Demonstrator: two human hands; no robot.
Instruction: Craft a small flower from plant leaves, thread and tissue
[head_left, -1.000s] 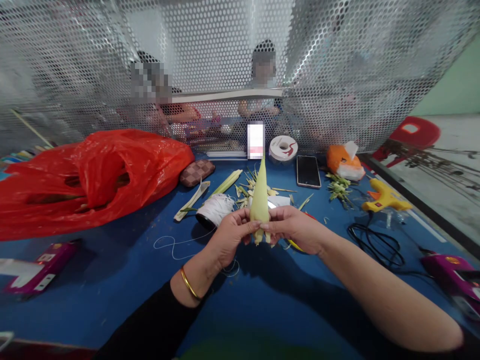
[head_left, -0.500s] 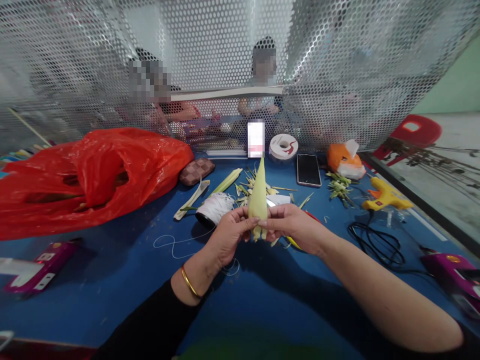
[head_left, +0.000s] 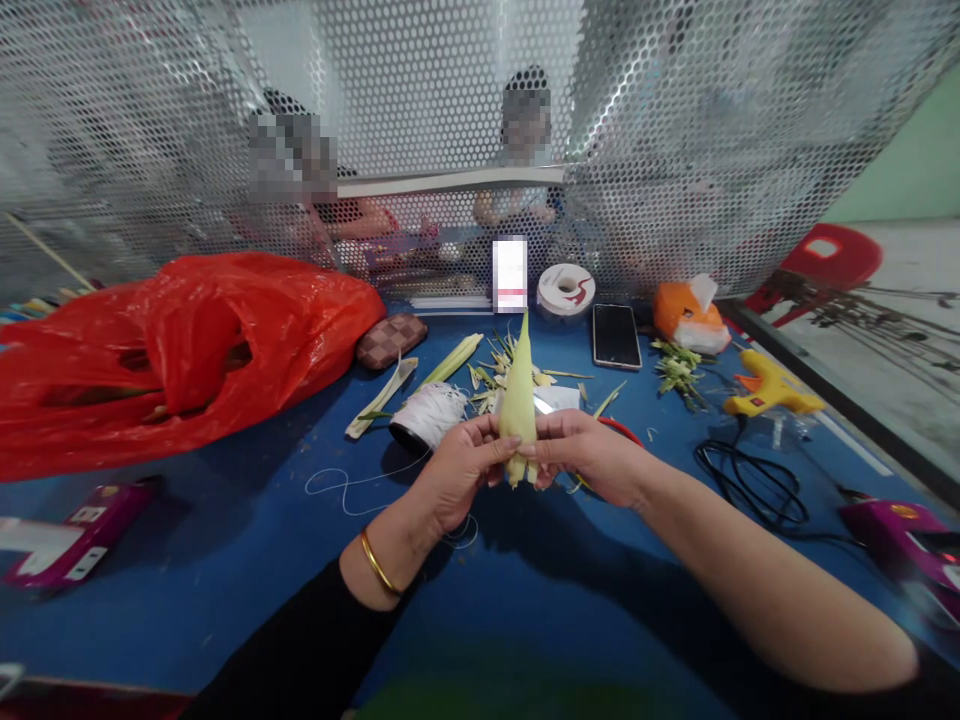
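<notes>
A pale yellow-green husk piece (head_left: 517,400), pointed at the top and split at its lower end, stands upright between both hands. My left hand (head_left: 469,465) grips its lower left side with thumb and fingers. From the right, my right hand (head_left: 581,452) pinches the lower part, its thumb near the left one. A spool of white thread (head_left: 429,415) lies just beyond my left hand, with loose thread trailing on the blue table (head_left: 300,600). Husk scraps (head_left: 499,368) lie behind the held piece.
A red plastic bag (head_left: 300,320) and a checkered pouch (head_left: 391,341) are at the left. Toward the back are a ribbon roll (head_left: 566,290), a phone (head_left: 616,336) and a tissue pack (head_left: 690,317). A yellow glue gun (head_left: 772,385) with a black cable lies right. People sit behind the perforated screen.
The view has shifted slightly. Both hands keep hold of the husk piece, which has tilted very slightly; little else differs.
</notes>
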